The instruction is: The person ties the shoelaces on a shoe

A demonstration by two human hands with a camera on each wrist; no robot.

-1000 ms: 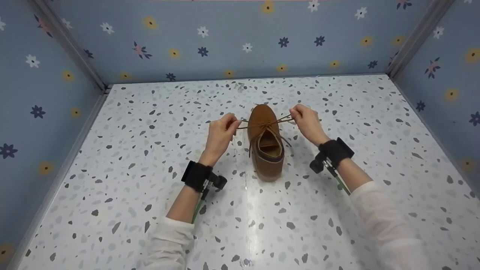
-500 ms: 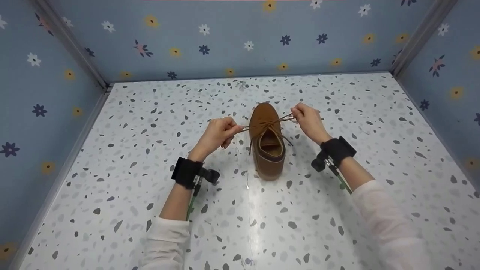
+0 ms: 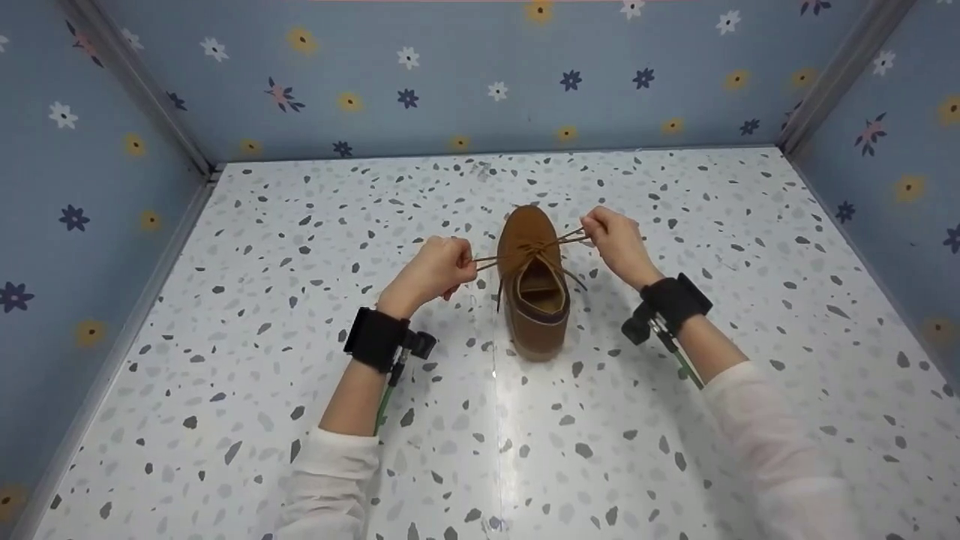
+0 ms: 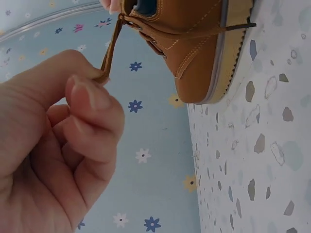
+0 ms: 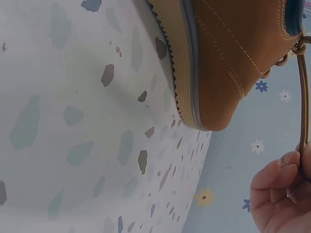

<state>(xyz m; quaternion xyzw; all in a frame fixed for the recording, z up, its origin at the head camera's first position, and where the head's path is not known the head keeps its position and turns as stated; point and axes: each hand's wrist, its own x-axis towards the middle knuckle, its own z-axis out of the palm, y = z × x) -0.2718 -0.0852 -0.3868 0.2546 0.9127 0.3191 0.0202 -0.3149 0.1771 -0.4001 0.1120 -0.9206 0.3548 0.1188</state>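
Note:
A brown lace-up shoe [image 3: 529,223] stands sole down on the speckled surface, its toe pointing away from me. Both lace loops of its bow stretch out sideways from the knot [image 3: 534,249]. On the left, my left hand [image 3: 435,268] pinches one loop [image 4: 111,51] between thumb and finger, the other fingers curled. My right hand [image 3: 616,244] pinches the opposite loop [image 5: 303,97], a little farther from me than the left. A loose lace end [image 3: 574,279] hangs over the shoe's right side, and another droops on the left.
The white speckled tabletop [image 3: 247,360] is bordered by blue flowered panels at the back [image 3: 450,67], left and right. Grey metal posts [image 3: 142,90] stand at the back corners. Each wrist wears a black strap [image 3: 377,340] with a small camera.
My left hand has shifted slightly left and toward me and turned, still pinching its loop. My right hand and the shoe have hardly moved.

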